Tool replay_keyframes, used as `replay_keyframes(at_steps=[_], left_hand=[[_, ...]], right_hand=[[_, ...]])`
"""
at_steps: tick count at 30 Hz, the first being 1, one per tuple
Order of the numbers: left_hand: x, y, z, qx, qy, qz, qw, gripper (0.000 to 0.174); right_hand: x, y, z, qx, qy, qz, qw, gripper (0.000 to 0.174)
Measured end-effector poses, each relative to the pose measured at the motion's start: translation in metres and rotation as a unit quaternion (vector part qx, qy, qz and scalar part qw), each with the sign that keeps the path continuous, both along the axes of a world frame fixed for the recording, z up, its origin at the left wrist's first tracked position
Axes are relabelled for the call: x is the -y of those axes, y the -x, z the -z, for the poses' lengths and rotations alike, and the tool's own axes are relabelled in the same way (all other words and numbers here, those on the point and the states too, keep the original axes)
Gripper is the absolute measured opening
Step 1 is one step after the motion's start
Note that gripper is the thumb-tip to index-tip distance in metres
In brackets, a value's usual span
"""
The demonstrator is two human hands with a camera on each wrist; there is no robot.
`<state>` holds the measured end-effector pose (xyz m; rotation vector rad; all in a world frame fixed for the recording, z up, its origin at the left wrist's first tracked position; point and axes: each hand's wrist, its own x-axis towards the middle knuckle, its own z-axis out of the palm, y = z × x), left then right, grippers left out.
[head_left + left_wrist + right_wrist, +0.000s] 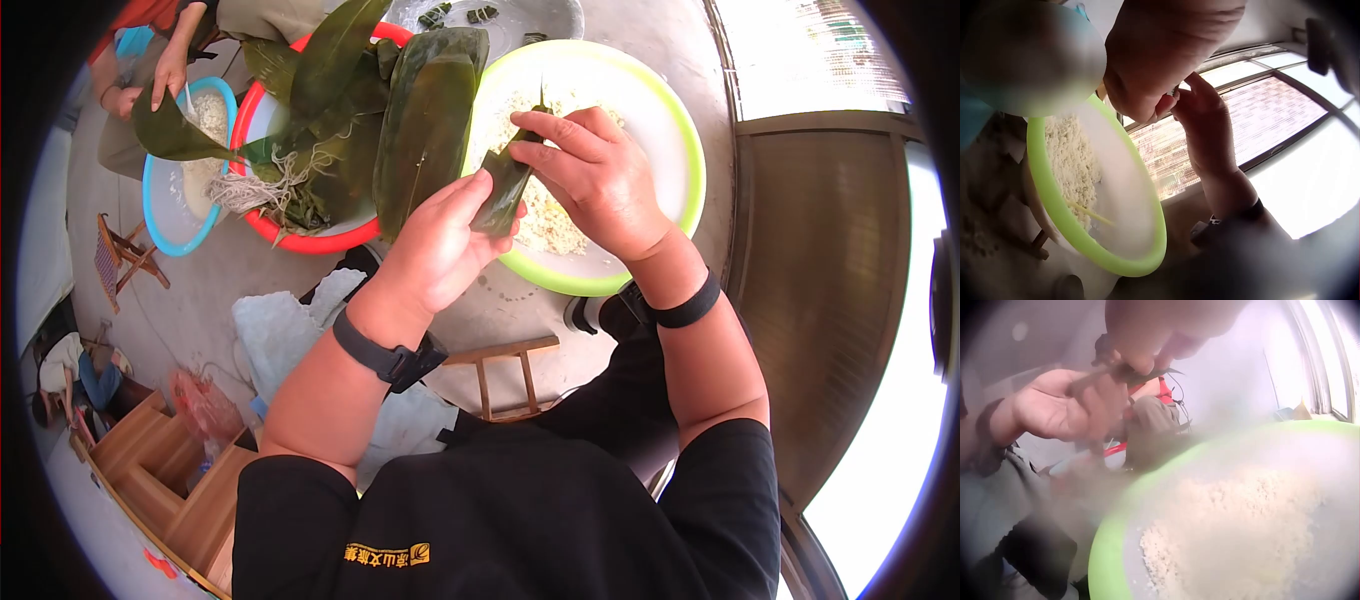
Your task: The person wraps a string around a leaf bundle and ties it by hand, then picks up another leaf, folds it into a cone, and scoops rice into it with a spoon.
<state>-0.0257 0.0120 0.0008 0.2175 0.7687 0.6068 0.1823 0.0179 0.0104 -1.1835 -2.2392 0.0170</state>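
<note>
My left hand (440, 245) holds a folded green leaf (503, 195), with the thumb along its near side and fingers behind it. The thumb and fingers of my right hand (600, 185) pinch the leaf's narrow far end. Both hands are over the left part of a green-rimmed basin (692, 160) of pale rice grains (550, 228). In the right wrist view, the left palm (1054, 409) faces up under the dark leaf. Whether rice lies inside the fold, I cannot tell. Long flat leaves (425, 150) lie stacked just left of the hands.
A red basin (300, 242) holds more leaves and a bundle of pale strings (268, 182). Beyond stands a blue-rimmed basin (158, 232) of rice, where another person's hand (172, 72) holds a leaf. Small wrapped parcels (482, 14) sit in a metal basin (565, 18). A wooden stool (503, 352) stands nearby.
</note>
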Motion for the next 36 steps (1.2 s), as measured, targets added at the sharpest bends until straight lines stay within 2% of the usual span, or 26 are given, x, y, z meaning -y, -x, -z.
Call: replay_keyframes(at_steps=[5, 14, 20, 22, 26, 29, 32, 36], left_hand=[[-0.001, 0.001, -0.002, 0.001, -0.013, -0.001, 1.000, 0.030], [-0.006, 0.010, 0.005, 0.019, -0.088, 0.000, 0.996, 0.032], [-0.006, 0.003, -0.001, -0.036, -0.093, -0.037, 0.994, 0.031], [-0.005, 0.001, 0.000, -0.067, -0.118, -0.051, 0.989, 0.031], [-0.005, 0.005, 0.007, -0.056, -0.142, -0.036, 0.988, 0.032], [-0.005, 0.005, 0.008, -0.061, -0.153, -0.022, 0.986, 0.034], [-0.005, 0.002, 0.005, -0.072, -0.162, -0.025, 0.984, 0.033], [-0.005, 0.001, 0.008, -0.087, -0.167, -0.051, 0.981, 0.031]], right_hand=[[0.000, 0.002, 0.000, -0.030, 0.029, 0.030, 0.999, 0.020], [-0.001, 0.009, 0.002, -0.142, 0.186, 0.045, 0.971, 0.018], [0.004, 0.021, 0.000, -0.273, 0.359, 0.150, 0.880, 0.016], [0.005, 0.025, 0.005, -0.309, 0.402, 0.151, 0.849, 0.016], [0.008, 0.032, 0.021, -0.391, 0.446, 0.139, 0.793, 0.017], [0.009, 0.033, 0.037, -0.431, 0.429, 0.136, 0.782, 0.018], [0.006, 0.027, 0.020, -0.408, 0.520, 0.120, 0.741, 0.018], [0.005, 0.025, 0.015, -0.469, 0.548, 0.090, 0.687, 0.024]])
